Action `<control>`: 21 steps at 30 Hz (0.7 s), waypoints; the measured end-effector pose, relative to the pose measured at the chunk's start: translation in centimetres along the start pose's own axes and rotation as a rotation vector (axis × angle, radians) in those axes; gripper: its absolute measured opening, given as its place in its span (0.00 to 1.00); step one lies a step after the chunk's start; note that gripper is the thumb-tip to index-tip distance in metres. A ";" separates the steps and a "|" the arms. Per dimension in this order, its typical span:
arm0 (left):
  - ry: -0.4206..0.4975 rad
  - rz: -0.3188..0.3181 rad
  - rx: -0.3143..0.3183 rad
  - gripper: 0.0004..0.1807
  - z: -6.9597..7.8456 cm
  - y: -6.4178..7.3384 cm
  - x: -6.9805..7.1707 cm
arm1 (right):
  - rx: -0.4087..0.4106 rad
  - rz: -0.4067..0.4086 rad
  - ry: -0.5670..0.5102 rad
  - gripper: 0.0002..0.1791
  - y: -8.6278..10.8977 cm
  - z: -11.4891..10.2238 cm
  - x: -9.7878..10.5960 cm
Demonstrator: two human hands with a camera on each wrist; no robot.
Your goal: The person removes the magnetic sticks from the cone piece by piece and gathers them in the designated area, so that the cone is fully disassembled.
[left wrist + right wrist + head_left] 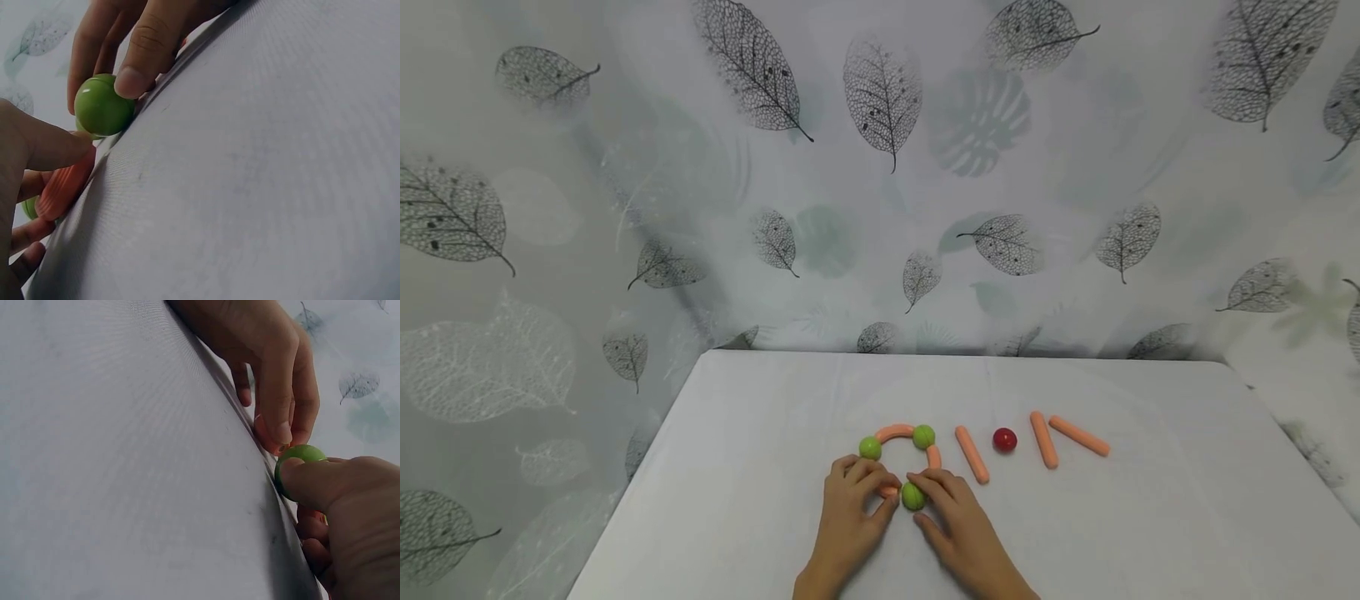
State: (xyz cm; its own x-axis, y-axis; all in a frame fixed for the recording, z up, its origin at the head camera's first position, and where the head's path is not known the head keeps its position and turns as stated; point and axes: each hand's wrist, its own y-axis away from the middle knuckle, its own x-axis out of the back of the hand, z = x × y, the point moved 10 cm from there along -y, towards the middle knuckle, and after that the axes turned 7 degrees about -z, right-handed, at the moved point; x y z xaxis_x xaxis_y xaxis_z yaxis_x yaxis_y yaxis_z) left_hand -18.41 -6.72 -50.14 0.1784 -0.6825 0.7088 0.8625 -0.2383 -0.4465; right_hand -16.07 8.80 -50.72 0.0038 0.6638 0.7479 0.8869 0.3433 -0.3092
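Curved orange sticks and green balls form a ring on the table, with one curved orange stick along its far side. A green ball sits at its far left and another green ball at its far right. At the near side, my left hand pinches an orange stick with ribbed sides between thumb and fingers. Beside that stick's end, my right hand pinches a grooved green ball between thumb and fingers. A further orange stick runs along the ring's right side, partly behind the right hand.
Right of the ring lies a straight orange stick, then a red ball. Two more straight sticks, an upright-lying orange one and a slanted orange one, lie beyond. A leaf-printed curtain hangs behind the white table.
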 end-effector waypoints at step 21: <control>-0.012 0.035 -0.026 0.12 0.2 -0.1 0.5 | -0.069 -0.010 -0.067 0.28 0.1 1.0 -0.1</control>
State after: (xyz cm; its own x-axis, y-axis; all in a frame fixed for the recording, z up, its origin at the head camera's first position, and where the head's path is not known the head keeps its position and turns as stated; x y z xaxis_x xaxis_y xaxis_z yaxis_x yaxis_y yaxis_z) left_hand -18.28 -6.91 -49.60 0.2145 -0.6822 0.6990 0.8431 -0.2319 -0.4851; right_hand -16.44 9.39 -51.40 -0.0339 0.7047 0.7087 0.9166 0.3046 -0.2590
